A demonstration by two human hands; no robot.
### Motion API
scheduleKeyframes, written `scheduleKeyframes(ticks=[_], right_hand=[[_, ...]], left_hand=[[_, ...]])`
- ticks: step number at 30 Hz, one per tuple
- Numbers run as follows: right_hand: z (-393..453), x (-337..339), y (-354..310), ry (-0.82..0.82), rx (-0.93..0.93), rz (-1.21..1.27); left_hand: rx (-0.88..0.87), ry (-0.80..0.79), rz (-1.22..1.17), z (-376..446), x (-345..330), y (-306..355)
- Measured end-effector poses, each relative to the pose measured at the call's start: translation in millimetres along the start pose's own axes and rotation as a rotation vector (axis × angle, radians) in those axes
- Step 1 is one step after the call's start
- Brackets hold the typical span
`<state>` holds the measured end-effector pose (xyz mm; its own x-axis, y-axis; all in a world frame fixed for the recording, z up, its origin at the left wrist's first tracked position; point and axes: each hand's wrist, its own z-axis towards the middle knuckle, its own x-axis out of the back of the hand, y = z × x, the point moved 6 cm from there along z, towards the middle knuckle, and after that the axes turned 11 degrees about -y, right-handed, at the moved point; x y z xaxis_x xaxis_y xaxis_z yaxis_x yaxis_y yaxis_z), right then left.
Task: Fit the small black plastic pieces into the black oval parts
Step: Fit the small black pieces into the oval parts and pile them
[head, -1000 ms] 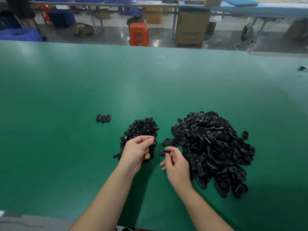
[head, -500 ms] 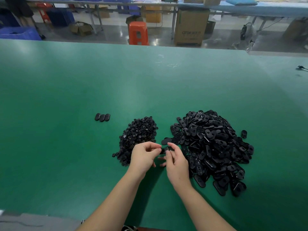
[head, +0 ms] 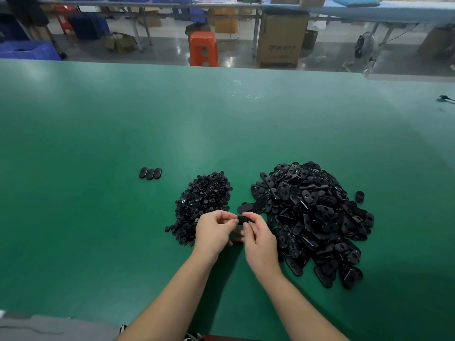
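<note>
While both hands meet between two heaps, they share one oval part point(head: 243, 219).
Left hand point(head: 213, 230) and right hand point(head: 258, 238) each pinch it, perhaps with a small piece; the worktop point(head: 98, 143) is green.

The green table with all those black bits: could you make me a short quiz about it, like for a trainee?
1. True or false: the pile of oval parts lies to the right of the pile of small pieces.
2. How many oval parts lie in the row set apart at the left?
A) one B) three C) six
3. Fill in: the left hand and right hand meet at a black part above the ____ table.

Key: 1 true; 2 B; 3 green.
</note>
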<state>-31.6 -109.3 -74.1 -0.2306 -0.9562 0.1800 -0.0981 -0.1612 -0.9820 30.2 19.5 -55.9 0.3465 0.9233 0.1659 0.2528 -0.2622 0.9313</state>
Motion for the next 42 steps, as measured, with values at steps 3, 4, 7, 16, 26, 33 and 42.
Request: scheduleKeyframes(ticks=[3,4,7,16,26,33,42], right_hand=[[0,0,-1,-0.008,0.009,-0.016],[0,0,-1,-0.011,0.009,-0.019],[-1,0,-1,-0.021,0.011,-0.025],[0,0,1,-0.026,0.0,-0.04],[0,0,1,-0.052,0.005,0.05],[2,-1,5,-0.048,-0.02,0.09],[2,0,6,-0.019,-0.028,0.117]], left_hand=[[0.008,-0.021,-0.006,0,-1,2],[0.01,-0.029,-0.007,0,-1,2],[0.012,-0.045,-0.007,0,-1,4],[0.054,-0.115,-0.025,2,2,2],[0.001,-0.126,0.099,1,1,0],[-0.023,-0.128,0.036,-1,0,-4],[-0.021,-0.093,0.021,-5,-5,-7]])
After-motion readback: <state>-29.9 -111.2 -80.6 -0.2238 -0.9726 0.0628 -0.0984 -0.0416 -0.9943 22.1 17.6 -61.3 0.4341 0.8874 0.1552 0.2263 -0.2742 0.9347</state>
